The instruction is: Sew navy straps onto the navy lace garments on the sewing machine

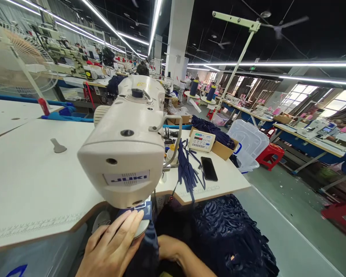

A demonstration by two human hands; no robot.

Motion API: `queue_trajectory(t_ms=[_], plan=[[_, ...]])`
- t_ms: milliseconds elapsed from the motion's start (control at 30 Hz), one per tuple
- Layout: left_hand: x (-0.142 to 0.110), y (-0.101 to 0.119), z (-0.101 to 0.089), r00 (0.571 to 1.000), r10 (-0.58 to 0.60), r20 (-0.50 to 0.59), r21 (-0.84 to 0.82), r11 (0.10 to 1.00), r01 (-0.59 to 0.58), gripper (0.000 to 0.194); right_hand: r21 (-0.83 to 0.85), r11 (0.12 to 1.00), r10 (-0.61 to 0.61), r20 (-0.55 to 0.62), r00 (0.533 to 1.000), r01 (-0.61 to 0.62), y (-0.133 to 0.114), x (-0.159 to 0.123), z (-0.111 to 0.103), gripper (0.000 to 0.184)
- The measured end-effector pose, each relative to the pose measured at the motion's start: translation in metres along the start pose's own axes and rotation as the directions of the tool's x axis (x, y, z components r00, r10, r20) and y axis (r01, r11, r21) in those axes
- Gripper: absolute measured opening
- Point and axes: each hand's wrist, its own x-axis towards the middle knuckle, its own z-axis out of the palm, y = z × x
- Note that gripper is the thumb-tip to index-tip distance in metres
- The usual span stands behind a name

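Observation:
In the head view, a white JUKI sewing machine (127,154) stands before me, its head pointing toward me. Navy fabric (145,211) lies under it, at the end of its narrow bed (142,229). My left hand (112,242) rests on this fabric, its fingers stretched out flat and the fingertips just below the machine head. My right hand (167,246) is lower and to the right, beside the hanging navy cloth (150,244). That cloth hides its fingers, so any hold there cannot be seen.
A pile of navy garments (230,234) lies at right, below the table edge. Navy straps (187,169), a phone (209,168) and a control panel (202,141) occupy the right tabletop. Behind it are a cardboard box (223,150) and a clear plastic bin (248,140).

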Motion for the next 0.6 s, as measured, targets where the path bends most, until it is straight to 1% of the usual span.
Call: queue_trajectory(t_ms=[33,100,167,200,233,267,300,333,367,400,433,467,500,533,567,600], plan=[[-0.001,0.001,-0.001,1.000,-0.012,0.002,-0.029,1.000,0.012,0.032,0.051,0.998,0.041,0.032,0.999,-0.043,0.002,-0.004,-0.008,0.038],[-0.008,0.004,-0.003,1.000,-0.012,-0.026,-0.114,0.993,0.009,0.030,0.130,0.989,0.073,0.028,0.997,-0.076,0.002,-0.015,-0.030,0.042],[-0.020,0.005,-0.001,0.995,0.054,-0.088,-0.214,0.974,-0.072,0.033,0.214,0.975,0.063,-0.042,0.997,-0.053,-0.005,-0.027,-0.057,0.039],[-0.029,0.004,0.001,0.991,0.101,-0.092,-0.243,0.962,-0.120,0.035,0.248,0.968,0.062,-0.076,0.995,-0.042,-0.010,-0.033,-0.070,0.038],[-0.039,0.000,0.003,0.989,0.141,-0.049,-0.249,0.957,-0.149,0.037,0.281,0.959,0.076,-0.096,0.992,-0.046,-0.015,-0.039,-0.081,0.036],[-0.050,-0.006,0.005,0.986,0.161,0.042,-0.229,0.962,-0.147,0.037,0.325,0.943,0.109,-0.107,0.988,-0.069,-0.019,-0.044,-0.089,0.035],[-0.062,-0.014,0.008,0.976,0.142,0.168,-0.185,0.977,-0.111,0.037,0.364,0.926,0.150,-0.103,0.983,-0.103,-0.022,-0.047,-0.093,0.034],[-0.074,-0.023,0.010,0.951,0.071,0.301,-0.108,0.993,-0.040,0.038,0.395,0.908,0.190,-0.088,0.978,-0.141,-0.025,-0.050,-0.094,0.033],[-0.085,-0.032,0.012,0.922,-0.026,0.387,-0.035,0.998,0.043,0.039,0.416,0.892,0.226,-0.068,0.972,-0.179,-0.026,-0.051,-0.090,0.033],[-0.093,-0.039,0.014,0.900,-0.117,0.420,0.019,0.993,0.120,0.041,0.430,0.878,0.253,-0.039,0.967,-0.212,-0.026,-0.051,-0.083,0.033],[-0.098,-0.044,0.015,0.886,-0.178,0.429,0.047,0.984,0.175,0.040,0.442,0.866,0.266,-0.011,0.964,-0.234,-0.027,-0.049,-0.073,0.033],[-0.099,-0.044,0.017,0.882,-0.197,0.427,0.038,0.979,0.201,0.036,0.465,0.849,0.276,0.012,0.961,-0.250,-0.027,-0.046,-0.061,0.034],[-0.096,-0.041,0.017,0.888,-0.187,0.421,-0.009,0.978,0.210,0.031,0.496,0.829,0.277,0.036,0.960,-0.258,-0.027,-0.042,-0.047,0.035],[-0.090,-0.035,0.018,0.900,-0.147,0.411,-0.082,0.977,0.197,0.033,0.531,0.809,0.269,0.047,0.962,-0.252,-0.029,-0.038,-0.032,0.036],[-0.081,-0.026,0.019,0.910,-0.099,0.402,-0.153,0.973,0.173,0.043,0.562,0.792,0.254,0.051,0.966,-0.238,-0.031,-0.034,-0.018,0.038],[-0.070,-0.016,0.019,0.935,-0.066,0.348,-0.191,0.972,0.139,0.047,0.584,0.781,0.234,0.056,0.971,-0.222,-0.033,-0.030,-0.005,0.041]])
